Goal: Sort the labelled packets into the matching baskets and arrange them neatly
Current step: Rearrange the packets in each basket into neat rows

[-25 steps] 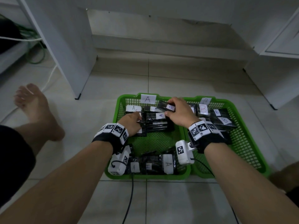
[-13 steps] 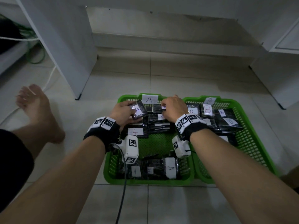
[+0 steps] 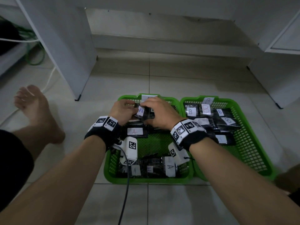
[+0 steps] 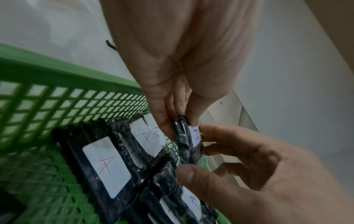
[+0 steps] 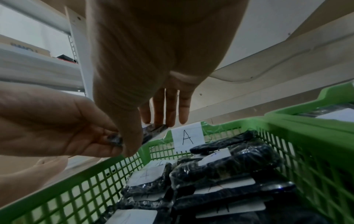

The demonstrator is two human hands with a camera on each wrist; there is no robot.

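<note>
Two green baskets stand side by side on the tiled floor. Basket A [image 3: 146,180] is on the left with an A tag [image 5: 188,137] on its far wall. Basket B [image 3: 224,99] is on the right. Over the far end of basket A, a black packet labelled A [image 3: 142,112] is held in the air by both hands. My left hand [image 3: 129,109] pinches its left edge. My right hand [image 3: 151,111] holds the other side between thumb and fingers. Below lie more A packets [image 3: 134,132], and a row of them [image 3: 154,168] lines the near wall. B packets [image 3: 206,109] fill the far part of basket B.
A bare foot [image 3: 37,111] rests on the floor left of basket A. A white shelf upright [image 3: 65,46] stands at the back left and a white cabinet [image 3: 276,70] at the right. A cable [image 3: 125,192] hangs from the left wrist across basket A's near rim.
My left hand lifted an A packet from the left stack. My right hand moved left off the middle stack and took hold of the same packet.
</note>
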